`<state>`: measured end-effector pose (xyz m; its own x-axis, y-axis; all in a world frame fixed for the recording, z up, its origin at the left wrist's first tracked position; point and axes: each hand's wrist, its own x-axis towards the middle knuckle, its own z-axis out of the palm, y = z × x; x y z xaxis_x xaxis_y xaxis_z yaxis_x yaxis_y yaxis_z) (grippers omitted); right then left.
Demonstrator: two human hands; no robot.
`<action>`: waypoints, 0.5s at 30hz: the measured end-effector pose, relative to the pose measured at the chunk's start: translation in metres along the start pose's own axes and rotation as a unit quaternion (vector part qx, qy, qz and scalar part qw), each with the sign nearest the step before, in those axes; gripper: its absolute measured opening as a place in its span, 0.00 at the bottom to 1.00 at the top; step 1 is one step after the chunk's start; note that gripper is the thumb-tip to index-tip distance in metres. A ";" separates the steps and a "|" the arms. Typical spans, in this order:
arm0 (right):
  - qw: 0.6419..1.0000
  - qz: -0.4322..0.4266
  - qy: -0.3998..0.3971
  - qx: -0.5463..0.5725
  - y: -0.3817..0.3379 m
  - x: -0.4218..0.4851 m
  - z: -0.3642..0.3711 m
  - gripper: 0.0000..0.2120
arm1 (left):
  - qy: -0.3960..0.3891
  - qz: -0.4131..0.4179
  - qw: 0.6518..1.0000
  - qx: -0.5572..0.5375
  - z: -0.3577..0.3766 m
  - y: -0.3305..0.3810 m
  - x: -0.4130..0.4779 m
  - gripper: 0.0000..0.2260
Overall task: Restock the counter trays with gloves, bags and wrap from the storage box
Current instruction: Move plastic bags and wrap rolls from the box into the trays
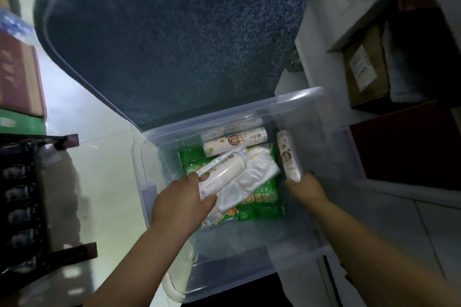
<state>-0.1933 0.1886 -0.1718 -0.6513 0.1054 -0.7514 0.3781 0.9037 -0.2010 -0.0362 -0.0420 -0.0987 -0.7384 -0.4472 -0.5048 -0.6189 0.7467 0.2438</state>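
The left hand (182, 203) curls round a white roll (220, 174) over the middle of the storage box (139, 174). The right hand (308, 189) grips a second roll (288, 157) at its right wall. Green packs (259, 198) and a third roll (234, 143) lie inside. No counter trays show, so restocking looks barely begun.

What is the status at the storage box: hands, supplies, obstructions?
Left hand grips a white roll. Right hand grips a second roll. Both inside the clear box; green packs beneath. Lid open, nothing blocking.
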 end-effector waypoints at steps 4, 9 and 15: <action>0.998 -0.031 0.016 0.059 -0.010 -0.049 -0.040 0.18 | 0.006 0.016 1.000 -0.001 -0.035 0.011 -0.013 0.22; 0.983 -0.115 0.040 0.139 -0.005 -0.145 -0.094 0.15 | 0.022 0.062 0.998 -0.015 -0.081 0.026 -0.032 0.21; 0.958 -0.187 0.096 0.193 0.025 -0.241 -0.156 0.11 | 0.060 0.159 0.985 -0.025 -0.123 0.065 -0.056 0.25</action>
<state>-0.1296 0.2508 0.1018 -0.8841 -0.0888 -0.4587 0.2843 0.6767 -0.6791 -0.0681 -0.0290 0.0472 -0.9218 -0.2511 -0.2952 -0.3607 0.8346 0.4164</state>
